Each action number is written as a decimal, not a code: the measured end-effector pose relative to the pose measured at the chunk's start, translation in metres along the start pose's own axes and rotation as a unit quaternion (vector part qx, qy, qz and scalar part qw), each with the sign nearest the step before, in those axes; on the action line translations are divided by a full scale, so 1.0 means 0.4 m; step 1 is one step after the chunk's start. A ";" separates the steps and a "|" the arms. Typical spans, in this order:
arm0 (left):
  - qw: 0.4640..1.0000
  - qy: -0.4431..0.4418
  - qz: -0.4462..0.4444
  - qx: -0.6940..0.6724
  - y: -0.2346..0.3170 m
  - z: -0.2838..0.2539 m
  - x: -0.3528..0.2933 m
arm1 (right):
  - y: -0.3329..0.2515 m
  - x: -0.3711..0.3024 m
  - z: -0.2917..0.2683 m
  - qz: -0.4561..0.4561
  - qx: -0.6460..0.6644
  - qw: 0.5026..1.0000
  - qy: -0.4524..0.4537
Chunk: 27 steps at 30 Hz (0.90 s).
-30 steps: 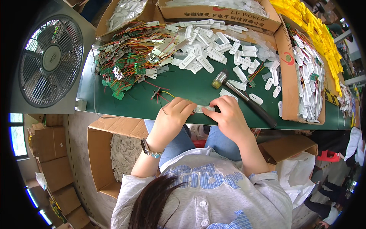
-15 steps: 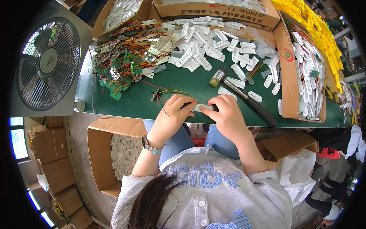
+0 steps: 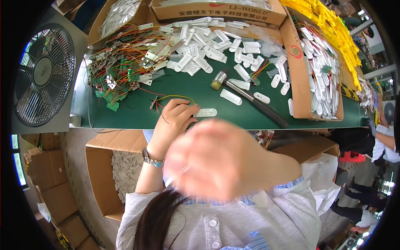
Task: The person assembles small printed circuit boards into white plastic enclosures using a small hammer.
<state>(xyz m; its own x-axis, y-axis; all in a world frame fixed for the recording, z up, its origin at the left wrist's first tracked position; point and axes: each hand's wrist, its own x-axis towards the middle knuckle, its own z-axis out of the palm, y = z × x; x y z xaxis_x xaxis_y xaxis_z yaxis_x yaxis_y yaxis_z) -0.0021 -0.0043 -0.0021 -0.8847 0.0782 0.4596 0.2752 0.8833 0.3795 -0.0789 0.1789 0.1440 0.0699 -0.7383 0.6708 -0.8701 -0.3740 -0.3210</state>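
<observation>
Near the table's front edge my left hand (image 3: 179, 113) pinches the left end of a white oblong plate (image 3: 206, 112). A yellow wire (image 3: 175, 96) arcs from beside these fingers to a small circuit board (image 3: 153, 102) on the green table. My right hand (image 3: 208, 160) is lifted high toward my head, badly smeared, and hides my lap. A thin pale streak shows at its lower left, too blurred to name. Beyond the plate lie a white tray-shaped casing (image 3: 231, 97) and a hammer (image 3: 258, 102) with a dark handle.
A tangle of wired green circuit boards (image 3: 125, 71) covers the table's left part, beside a fan (image 3: 43, 73). Several white casings (image 3: 196, 52) are heaped at the back. Cardboard boxes (image 3: 291, 62) of parts line the rear and right. An open carton (image 3: 100, 179) stands below.
My right hand has let go of the plate and swung up toward my head. My left hand still holds the plate. The whole view has shifted, moving the table slightly left and up.
</observation>
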 end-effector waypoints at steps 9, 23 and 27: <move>0.997 0.006 -0.060 -0.046 0.033 -0.010 0.026 | -0.170 -0.004 -0.044 -0.061 -0.077 0.929 0.357; 0.996 0.019 -0.057 -0.059 0.028 -0.015 0.007 | -0.114 0.023 -0.213 0.148 -0.193 0.966 -0.082; 0.997 0.014 -0.051 -0.049 0.031 -0.013 0.011 | 0.314 -0.084 -0.147 0.314 -0.336 0.888 -0.008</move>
<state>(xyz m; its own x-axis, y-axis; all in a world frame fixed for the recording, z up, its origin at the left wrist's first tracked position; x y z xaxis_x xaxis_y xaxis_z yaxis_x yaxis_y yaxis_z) -0.0007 0.0046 0.0089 -0.8995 -0.0248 0.4362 0.2206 0.8361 0.5023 -0.2192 0.1896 0.1204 -0.5300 -0.6924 0.4896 -0.8342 0.5293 -0.1544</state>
